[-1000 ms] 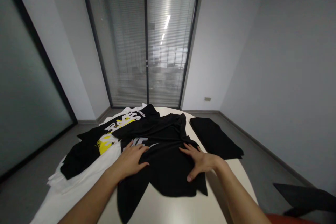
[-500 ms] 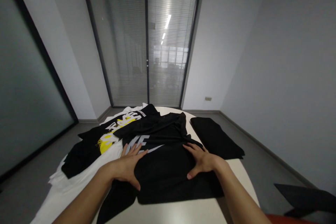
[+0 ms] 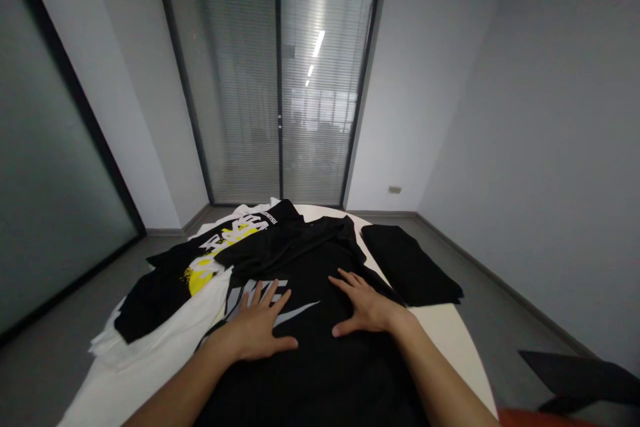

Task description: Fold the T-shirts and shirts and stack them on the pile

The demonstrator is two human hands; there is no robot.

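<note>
A black T-shirt (image 3: 320,373) with grey lettering and a swoosh lies spread on the table, its lower part reaching the bottom of the view. Flat on the lettering rests my left hand (image 3: 260,328), open with fingers spread. My right hand (image 3: 365,307) lies on the shirt's right side, likewise open, thumb pointing inward. Neither hand grips the cloth. Creases run across the shirt near its collar and sleeves. Part of the lettering is hidden under my left fingers.
To the left lie a black shirt with a yellow and white print (image 3: 200,270) and white garments (image 3: 150,363). A folded black garment (image 3: 407,267) sits at the right on the pale table (image 3: 450,340). A dark chair part (image 3: 580,377) stands at the lower right.
The shirt's lower part now extends down over the table's near edge, where pale tabletop showed before. My hands have moved closer together, and more of the lettering is uncovered.
</note>
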